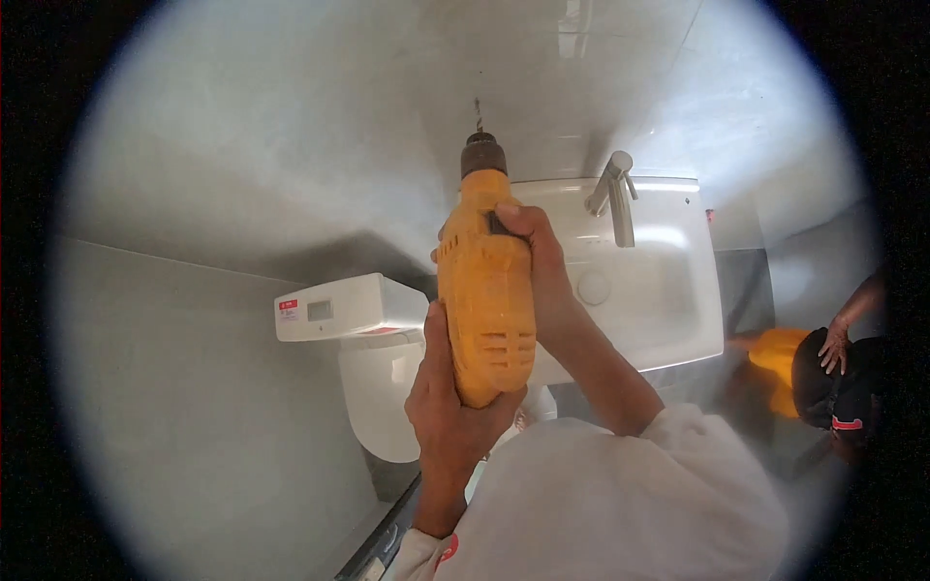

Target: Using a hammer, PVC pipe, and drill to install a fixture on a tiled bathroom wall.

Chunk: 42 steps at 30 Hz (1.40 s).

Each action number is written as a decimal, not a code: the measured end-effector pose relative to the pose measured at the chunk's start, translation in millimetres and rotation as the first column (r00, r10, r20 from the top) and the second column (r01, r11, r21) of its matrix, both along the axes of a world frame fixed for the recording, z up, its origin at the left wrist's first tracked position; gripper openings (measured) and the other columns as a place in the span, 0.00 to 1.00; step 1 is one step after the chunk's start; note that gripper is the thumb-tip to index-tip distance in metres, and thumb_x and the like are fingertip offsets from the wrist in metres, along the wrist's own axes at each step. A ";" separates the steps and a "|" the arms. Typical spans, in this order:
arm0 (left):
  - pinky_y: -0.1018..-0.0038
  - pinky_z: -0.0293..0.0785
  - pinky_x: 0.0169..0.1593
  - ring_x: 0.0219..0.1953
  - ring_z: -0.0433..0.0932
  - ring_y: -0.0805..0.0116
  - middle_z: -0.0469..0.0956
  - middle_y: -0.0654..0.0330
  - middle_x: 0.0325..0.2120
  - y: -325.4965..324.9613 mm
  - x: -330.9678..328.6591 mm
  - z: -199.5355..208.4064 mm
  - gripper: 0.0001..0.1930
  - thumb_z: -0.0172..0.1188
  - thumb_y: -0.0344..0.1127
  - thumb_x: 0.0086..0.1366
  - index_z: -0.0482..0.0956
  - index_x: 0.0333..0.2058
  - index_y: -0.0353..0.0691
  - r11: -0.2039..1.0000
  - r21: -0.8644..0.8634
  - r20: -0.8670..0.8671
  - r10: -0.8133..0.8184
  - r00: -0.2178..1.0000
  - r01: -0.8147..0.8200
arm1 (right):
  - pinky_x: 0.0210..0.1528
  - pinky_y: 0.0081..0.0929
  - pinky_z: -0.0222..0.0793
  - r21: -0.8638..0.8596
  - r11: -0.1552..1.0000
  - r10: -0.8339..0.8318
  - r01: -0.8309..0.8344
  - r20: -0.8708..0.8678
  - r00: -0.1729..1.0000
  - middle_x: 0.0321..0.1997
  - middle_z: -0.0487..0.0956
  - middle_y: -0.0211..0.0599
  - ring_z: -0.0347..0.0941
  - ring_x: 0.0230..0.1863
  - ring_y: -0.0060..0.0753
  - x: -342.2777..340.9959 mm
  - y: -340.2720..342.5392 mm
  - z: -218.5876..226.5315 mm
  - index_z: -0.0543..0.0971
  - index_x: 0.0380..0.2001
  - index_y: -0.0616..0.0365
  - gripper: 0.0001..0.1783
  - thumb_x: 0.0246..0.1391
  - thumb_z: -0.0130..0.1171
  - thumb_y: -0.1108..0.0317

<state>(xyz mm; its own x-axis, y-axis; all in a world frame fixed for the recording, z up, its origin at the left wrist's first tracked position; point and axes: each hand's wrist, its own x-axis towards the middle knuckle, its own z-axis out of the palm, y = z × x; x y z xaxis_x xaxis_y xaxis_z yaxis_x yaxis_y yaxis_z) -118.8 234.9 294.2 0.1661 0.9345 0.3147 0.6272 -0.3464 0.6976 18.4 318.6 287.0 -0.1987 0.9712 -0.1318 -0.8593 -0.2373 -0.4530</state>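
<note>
Both my hands hold a yellow power drill point(487, 290), its black chuck point(482, 155) and thin bit point(479, 117) pointing at the tiled wall point(320, 126). My left hand point(453, 402) wraps the rear of the body from below, thumb along its left side. My right hand point(538, 247) grips the front part, thumb lying on top behind the chuck; its other fingers are mostly hidden under the drill. A small dark spot shows on the wall by the tip of the bit. Whether the bit touches the wall, I cannot tell.
To the right of the drill is a white washbasin point(707, 281) with a metal tap point(617, 198). A white toilet point(383, 387) with its cistern point(334, 308) stands at left. Another person's hand point(833, 351) rests on a dark-clothed leg at far right, beside something yellow point(775, 360).
</note>
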 end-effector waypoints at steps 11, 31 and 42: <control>0.67 0.79 0.40 0.40 0.80 0.55 0.78 0.49 0.43 6.9 -11.2 -8.8 0.52 0.75 0.36 0.41 0.54 0.65 0.39 0.996 -0.079 -0.084 -0.036 0.996 0.029 | 0.42 0.33 0.74 0.034 0.994 -0.109 0.108 0.005 0.994 0.36 0.77 0.44 0.76 0.35 0.37 -12.4 -1.0 -13.1 0.71 0.43 0.61 0.28 0.53 0.49 0.45; 0.72 0.70 0.29 0.28 0.71 0.64 0.73 0.57 0.28 5.9 -25.7 -34.5 0.52 0.76 0.53 0.39 0.63 0.64 0.49 0.969 0.222 -0.481 0.015 0.876 0.106 | 0.39 0.39 0.78 0.100 0.993 -0.048 0.055 -0.064 0.997 0.40 0.75 0.51 0.76 0.38 0.42 -18.4 -27.9 -28.8 0.66 0.50 0.61 0.31 0.54 0.49 0.47; 0.58 0.75 0.46 0.47 0.76 0.47 0.74 0.44 0.49 22.7 -48.5 -40.9 0.57 0.76 0.54 0.40 0.55 0.64 0.36 0.955 0.243 -0.418 -0.057 0.907 0.172 | 0.40 0.37 0.76 0.090 0.986 -0.130 0.138 -0.084 0.988 0.40 0.76 0.49 0.76 0.39 0.42 -37.8 -10.8 -43.7 0.67 0.50 0.60 0.29 0.52 0.50 0.50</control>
<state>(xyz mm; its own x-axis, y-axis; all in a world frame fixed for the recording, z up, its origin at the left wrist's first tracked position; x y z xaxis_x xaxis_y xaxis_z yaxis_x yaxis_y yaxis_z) -167.3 257.6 253.3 0.4325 0.7909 0.4329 0.7778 -0.5701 0.2646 -19.4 307.8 243.3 -0.0720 0.9971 -0.0263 -0.9137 -0.0765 -0.3991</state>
